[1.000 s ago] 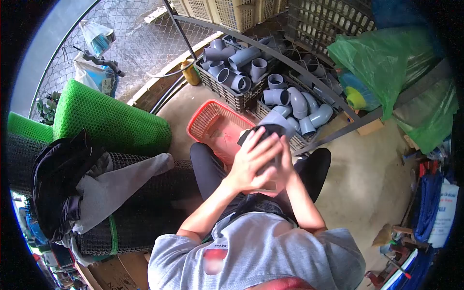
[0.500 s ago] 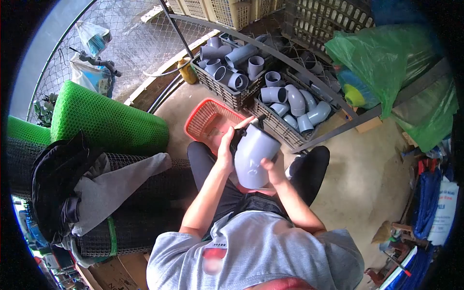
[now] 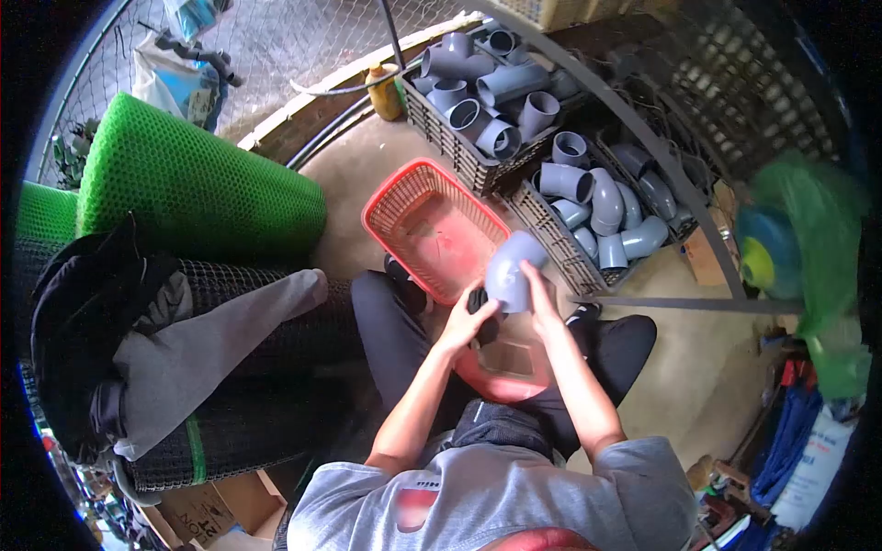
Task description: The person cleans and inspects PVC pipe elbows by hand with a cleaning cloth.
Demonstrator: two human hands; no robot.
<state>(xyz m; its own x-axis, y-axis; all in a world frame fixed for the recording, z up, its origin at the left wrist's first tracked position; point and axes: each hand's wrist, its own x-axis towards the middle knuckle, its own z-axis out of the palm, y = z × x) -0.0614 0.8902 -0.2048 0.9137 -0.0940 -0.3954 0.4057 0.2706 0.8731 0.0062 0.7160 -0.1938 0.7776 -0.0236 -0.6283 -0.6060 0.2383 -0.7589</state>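
Note:
A grey plastic pipe elbow (image 3: 510,277) is held over the gap between my knees. My right hand (image 3: 543,296) grips its right side, fingers along the outer wall. On the other side, my left hand (image 3: 467,323) is closed around a small black object (image 3: 483,314) whose kind I cannot make out, and its thumb reaches the elbow's lower edge. Just beyond the hands, a red plastic basket (image 3: 378,223) stands on the floor. Under my wrists is another red plastic piece (image 3: 503,389), partly covered by my arms.
Two dark crates, a back one (image 3: 447,147) and a nearer one (image 3: 542,230), hold several grey pipe fittings. A metal bar (image 3: 634,119) crosses above them. Green mesh rolls (image 3: 202,184) lie left, with a grey-and-black garment (image 3: 211,349) draped over black mesh. Green plastic sheeting (image 3: 818,248) hangs right.
The elbow has moved away from my body and turned, its opening now facing up and right. My hands moved with it. The camera view has shifted, showing more of the red basket.

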